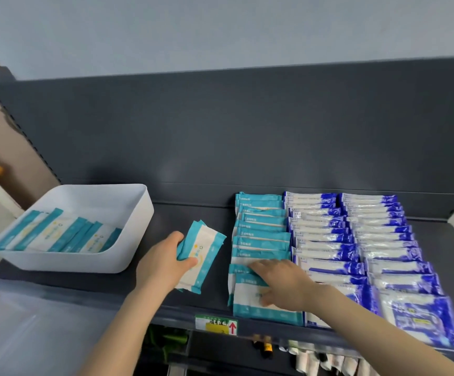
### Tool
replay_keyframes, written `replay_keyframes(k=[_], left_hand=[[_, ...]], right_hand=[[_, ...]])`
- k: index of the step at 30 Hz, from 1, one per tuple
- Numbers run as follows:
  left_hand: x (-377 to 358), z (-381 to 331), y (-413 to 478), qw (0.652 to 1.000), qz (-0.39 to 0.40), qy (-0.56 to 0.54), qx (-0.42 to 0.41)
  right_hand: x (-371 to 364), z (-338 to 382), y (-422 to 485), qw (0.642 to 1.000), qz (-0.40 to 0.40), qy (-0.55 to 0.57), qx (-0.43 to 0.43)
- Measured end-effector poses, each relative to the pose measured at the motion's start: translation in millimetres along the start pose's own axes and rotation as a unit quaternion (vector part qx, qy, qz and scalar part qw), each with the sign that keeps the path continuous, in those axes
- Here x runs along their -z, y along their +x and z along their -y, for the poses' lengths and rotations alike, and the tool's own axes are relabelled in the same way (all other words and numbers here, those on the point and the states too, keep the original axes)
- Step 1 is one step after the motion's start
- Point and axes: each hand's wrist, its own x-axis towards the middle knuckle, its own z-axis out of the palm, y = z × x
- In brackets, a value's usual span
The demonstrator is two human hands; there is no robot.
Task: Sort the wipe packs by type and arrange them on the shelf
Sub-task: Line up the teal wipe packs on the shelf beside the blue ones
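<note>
My left hand [166, 263] grips a small stack of teal-and-white wipe packs [202, 248] just above the dark shelf [187, 213]. To its right a row of overlapping teal packs [261, 229] runs from the back panel to the shelf's front edge. My right hand [280, 280] lies with straight fingers on the front packs of that row. Further right stand two rows of blue-and-white packs [369, 240]. A white bin [136, 213] at the left still holds several teal packs [57, 234].
The shelf's back panel [247, 131] rises behind the rows. A price label with a red arrow [216, 324] sits on the front rail. A lower shelf with small items [315, 356] shows underneath. A bare strip of shelf lies between the bin and the teal row.
</note>
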Motion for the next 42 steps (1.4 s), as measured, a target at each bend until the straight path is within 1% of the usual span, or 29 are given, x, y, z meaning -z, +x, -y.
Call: replay_keyframes(k=[2, 6, 10, 13, 18, 22, 27, 29, 31, 33, 35, 38, 40, 42], left_hand=[[-1.8, -0.6, -3.0, 1.0, 0.004, 0.003, 0.0], [-3.0, 1.9, 0.0, 1.0, 0.012, 0.001, -0.003], [1.7, 5.3, 14.5, 1.0, 0.021, 0.008, -0.006], [5.7, 7.5, 30.3, 0.999, 0.033, 0.014, -0.017], [17.5, 3.5, 65.1, 0.997, 0.032, 0.038, -0.06], [18.6, -1.9, 97.7, 0.989, 0.023, 0.083, -0.117], [21.3, 0.7, 155.6, 0.98, 0.022, 0.098, -0.171], [18.5, -1.4, 180.8, 0.977, 0.021, 0.087, -0.196], [7.3, -6.9, 200.2, 0.97, 0.036, 0.08, -0.227], [-9.7, -12.4, 211.8, 0.959, 0.05, 0.095, -0.262], [-26.8, -13.3, 219.6, 0.951, 0.025, 0.106, -0.29], [-44.9, -4.1, 219.5, 0.954, -0.06, 0.053, -0.29], [-53.9, 3.1, 212.4, 0.962, -0.117, -0.013, -0.247], [-60.4, 9.2, 203.5, 0.972, -0.144, -0.115, -0.145]], right_hand=[[-2.2, -2.2, -2.0, 1.0, -0.013, -0.008, 0.01], [-5.0, -3.9, -5.2, 0.999, -0.027, 0.02, 0.0], [-1.0, -4.5, -4.1, 1.0, -0.027, -0.005, -0.002], [7.8, -3.3, 1.8, 0.998, -0.05, 0.02, -0.015], [35.3, 3.6, 37.5, 0.981, -0.157, 0.097, -0.051], [56.3, 18.4, 88.8, 0.968, -0.201, 0.128, -0.072], [60.1, 19.2, 131.2, 0.953, -0.216, 0.155, -0.147], [55.1, 13.4, 138.4, 0.95, -0.21, 0.147, -0.177], [48.0, 7.9, 142.8, 0.947, -0.197, 0.141, -0.21], [42.1, 4.5, 145.0, 0.945, -0.182, 0.134, -0.235], [37.9, 3.3, 146.4, 0.945, -0.172, 0.125, -0.247], [34.8, 3.5, 151.5, 0.944, -0.18, 0.112, -0.253], [35.8, 4.4, 158.3, 0.948, -0.185, 0.094, -0.243], [37.4, 5.3, 166.2, 0.955, -0.182, 0.064, -0.224]])
